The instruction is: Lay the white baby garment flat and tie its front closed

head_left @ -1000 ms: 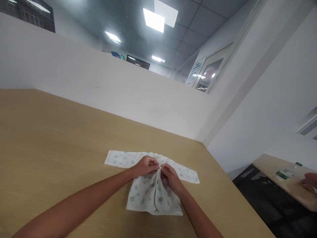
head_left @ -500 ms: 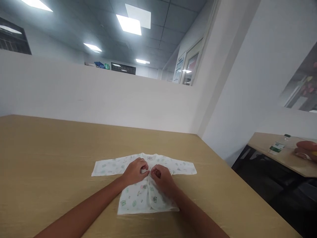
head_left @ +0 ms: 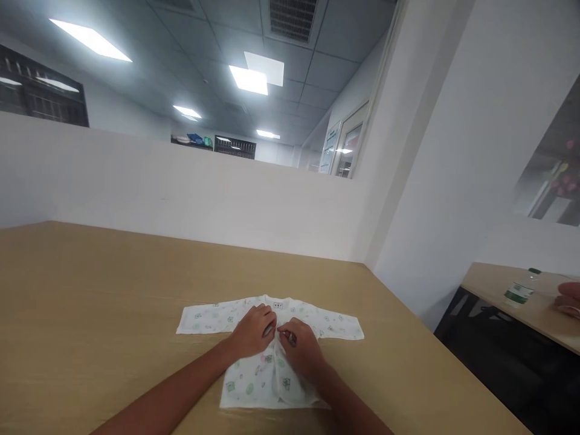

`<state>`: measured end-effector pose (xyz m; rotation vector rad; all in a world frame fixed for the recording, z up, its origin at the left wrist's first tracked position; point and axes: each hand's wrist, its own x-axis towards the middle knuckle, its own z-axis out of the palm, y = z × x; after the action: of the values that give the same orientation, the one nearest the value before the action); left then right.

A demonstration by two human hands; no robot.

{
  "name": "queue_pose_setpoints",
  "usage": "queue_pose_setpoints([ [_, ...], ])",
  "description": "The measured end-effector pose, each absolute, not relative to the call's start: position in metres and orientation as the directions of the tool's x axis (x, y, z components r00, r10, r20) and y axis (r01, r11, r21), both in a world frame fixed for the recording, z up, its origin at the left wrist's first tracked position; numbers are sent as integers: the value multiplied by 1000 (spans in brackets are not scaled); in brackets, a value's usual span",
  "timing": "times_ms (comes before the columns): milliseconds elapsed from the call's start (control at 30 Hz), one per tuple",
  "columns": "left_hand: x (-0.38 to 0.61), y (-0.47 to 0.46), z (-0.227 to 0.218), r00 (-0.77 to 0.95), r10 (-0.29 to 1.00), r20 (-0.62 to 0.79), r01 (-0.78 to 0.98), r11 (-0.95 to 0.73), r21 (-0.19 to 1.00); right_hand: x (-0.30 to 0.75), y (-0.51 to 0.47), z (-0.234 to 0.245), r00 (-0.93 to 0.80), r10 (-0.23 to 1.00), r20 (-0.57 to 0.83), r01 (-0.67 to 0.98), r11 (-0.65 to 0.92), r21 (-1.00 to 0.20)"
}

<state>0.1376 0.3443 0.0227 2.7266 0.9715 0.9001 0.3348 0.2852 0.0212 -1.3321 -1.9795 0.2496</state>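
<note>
A small white baby shirt (head_left: 247, 386) with green and grey animal prints lies face up on the wooden table, its sleeves stretched out to both sides. My left hand (head_left: 254, 329) is closed in a pinch on the shirt's front edge, just below the neckline. Right beside it, my right hand (head_left: 299, 344) pinches the facing edge of the front opening. The fingertips of both hands nearly meet at the middle. Whatever fastener may be between them is hidden by the fingers. Below the hands, the front panels lie overlapped and slightly wrinkled.
The wooden table (head_left: 113, 278) reaches back to a low white partition (head_left: 226, 199). At the right, beyond a white wall, another table (head_left: 484, 275) bears a clear plastic bottle (head_left: 521, 289) with a green label and part of a reddish object (head_left: 570, 296).
The head view has tilted upward, so table and shirt sit lower in the picture. Both hands stay at the shirt's front, and their fingertips have drawn closer together.
</note>
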Motion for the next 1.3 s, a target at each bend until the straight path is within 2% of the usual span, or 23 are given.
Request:
queue_pose_setpoints([
  [100,138,343,24,634,591,498,560,-796,231,334,285,20,-197,868,455,768,426,-479],
  [200,138,342,24,626,591,508,563,-794,229,333,282,22,-184,872,454,809,397,-434],
  [533,137,341,25,594,616,517,546,-781,303,332,281,25,-183,871,456,840,379,-388],
  [733,133,339,30,525,648,552,503,-759,413,332,280,26,-191,871,452,831,389,-399],
  [833,131,335,32,432,661,614,440,-749,496,330,278,28,-178,881,438,836,370,-405],
  [933,131,333,40,252,709,658,325,-703,633,329,276,30,-187,883,431,835,374,-403],
  [1033,127,339,69,-24,821,570,38,-569,822,329,276,31,-189,888,419,831,372,-414],
  [1067,122,342,84,-107,834,542,-34,-547,836,329,276,31,-187,890,416,829,370,-419],
  [1167,90,341,149,-271,811,519,-209,-576,791,330,278,30,-189,888,420,824,376,-424],
  [1233,56,324,197,-381,775,503,-456,-631,627,330,279,29,-190,884,427,820,382,-426],
  [1300,21,293,239,-485,695,532,-528,-717,455,330,281,28,-193,881,433,810,392,-437],
])
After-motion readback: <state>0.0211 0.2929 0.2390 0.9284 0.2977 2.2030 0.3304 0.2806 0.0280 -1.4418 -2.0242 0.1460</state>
